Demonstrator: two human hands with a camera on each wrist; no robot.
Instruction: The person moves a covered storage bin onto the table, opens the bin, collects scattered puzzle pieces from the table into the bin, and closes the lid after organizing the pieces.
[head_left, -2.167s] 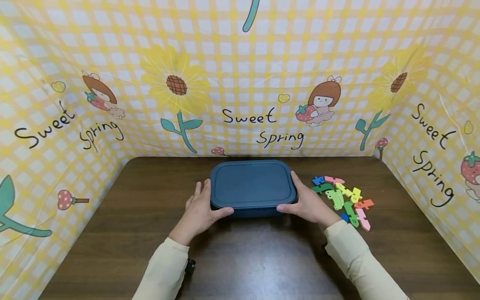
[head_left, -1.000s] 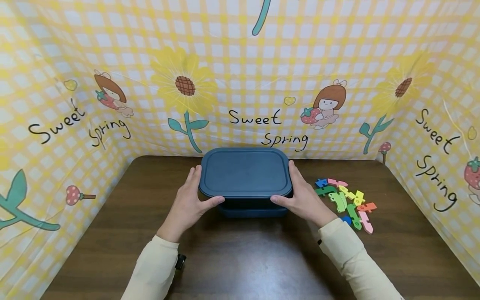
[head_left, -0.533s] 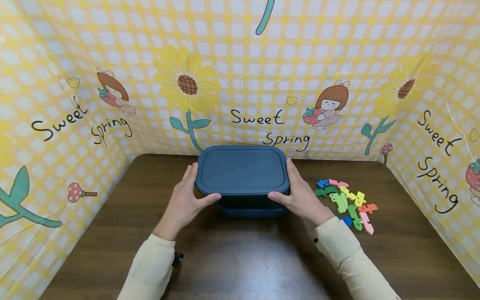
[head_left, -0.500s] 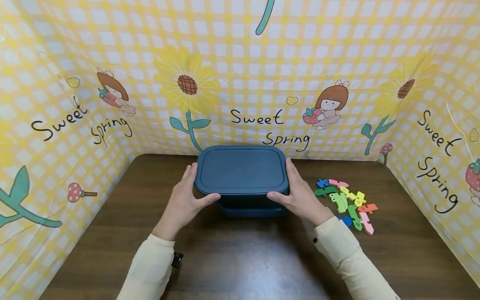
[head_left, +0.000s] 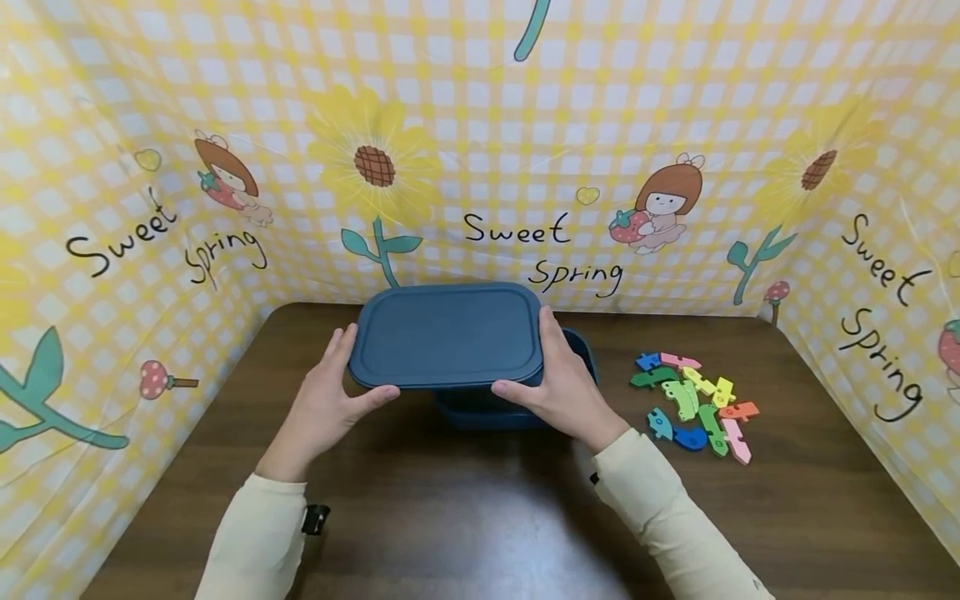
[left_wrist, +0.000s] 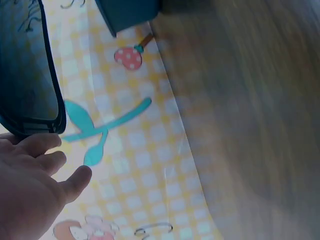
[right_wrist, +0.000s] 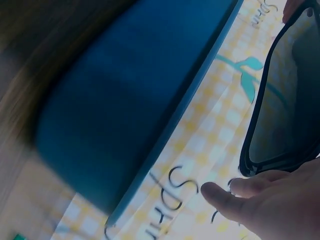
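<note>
A dark blue lid point(head_left: 450, 333), flat with rounded corners, is held in the air between both hands in the head view. My left hand point(head_left: 322, 404) grips its left edge, thumb along the near side. On the opposite edge, my right hand point(head_left: 562, 387) holds it the same way. Below and slightly to the right stands the matching blue box point(head_left: 491, 414), its top uncovered on the right and its inside mostly hidden by the lid. Both wrist views show the lid's rimmed underside point(right_wrist: 287, 95) raised apart from the box wall point(right_wrist: 135, 90).
To the right on the brown wooden table point(head_left: 465, 533) lie several small colourful notched puzzle pieces, among them a light green crocodile-like piece point(head_left: 681, 398) and a blue one point(head_left: 690, 438). A yellow checked cloth point(head_left: 495, 125) walls in the back and sides.
Both hands have lifted the lid off the box and moved it to the left, baring the box's right end. A teal puzzle piece, earlier behind the right arm, now shows.
</note>
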